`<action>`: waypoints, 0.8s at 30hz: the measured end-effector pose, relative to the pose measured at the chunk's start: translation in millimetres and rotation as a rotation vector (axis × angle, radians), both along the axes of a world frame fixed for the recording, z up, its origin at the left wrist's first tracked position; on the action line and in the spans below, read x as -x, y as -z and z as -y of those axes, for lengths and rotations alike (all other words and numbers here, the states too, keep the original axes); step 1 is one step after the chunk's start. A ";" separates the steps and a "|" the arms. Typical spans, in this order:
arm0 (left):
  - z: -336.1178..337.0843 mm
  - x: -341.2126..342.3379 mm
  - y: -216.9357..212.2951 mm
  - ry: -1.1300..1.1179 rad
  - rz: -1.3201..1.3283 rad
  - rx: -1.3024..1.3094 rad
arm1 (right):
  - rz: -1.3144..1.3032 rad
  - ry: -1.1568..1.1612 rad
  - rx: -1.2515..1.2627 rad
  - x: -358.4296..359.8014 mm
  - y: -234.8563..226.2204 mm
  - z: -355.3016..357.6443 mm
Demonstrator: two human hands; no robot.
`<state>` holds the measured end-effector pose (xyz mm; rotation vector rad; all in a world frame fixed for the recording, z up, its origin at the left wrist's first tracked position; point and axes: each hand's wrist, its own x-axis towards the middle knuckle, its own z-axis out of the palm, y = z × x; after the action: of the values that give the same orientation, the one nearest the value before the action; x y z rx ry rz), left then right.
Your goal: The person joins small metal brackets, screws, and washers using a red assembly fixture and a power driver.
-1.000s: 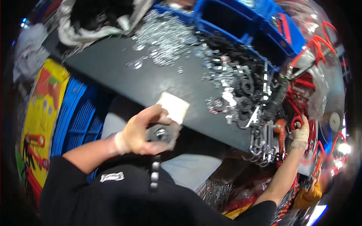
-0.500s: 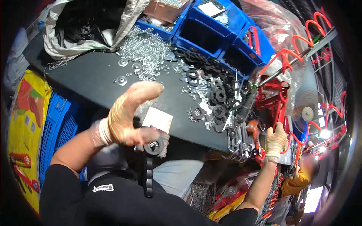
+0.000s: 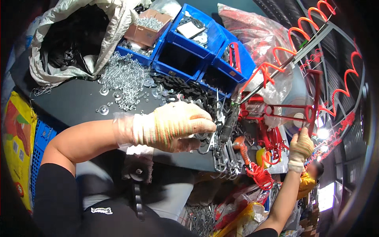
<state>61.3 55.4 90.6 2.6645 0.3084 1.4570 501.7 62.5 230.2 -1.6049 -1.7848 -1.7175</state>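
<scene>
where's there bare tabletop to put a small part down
The widest bare patch is black tabletop left of the small metal hardware, below the white sack and above the left forearm. A narrower strip lies between the left hand and the near edge. Crowded: right side, with black parts, metal hooks and red frames.

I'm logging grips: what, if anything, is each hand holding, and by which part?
The right hand holds a red frame by the lower end of its long bar. The left hand appears empty.
</scene>
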 end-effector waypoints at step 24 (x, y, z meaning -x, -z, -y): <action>193.8 39.0 -0.5 1.339 1.349 1.606 | -0.535 0.152 0.243 -3.3 198.3 -107.0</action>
<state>22.3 -138.4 91.0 0.1247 -0.3030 1.0909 505.1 169.6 32.0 -2.0948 -1.6702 -0.9974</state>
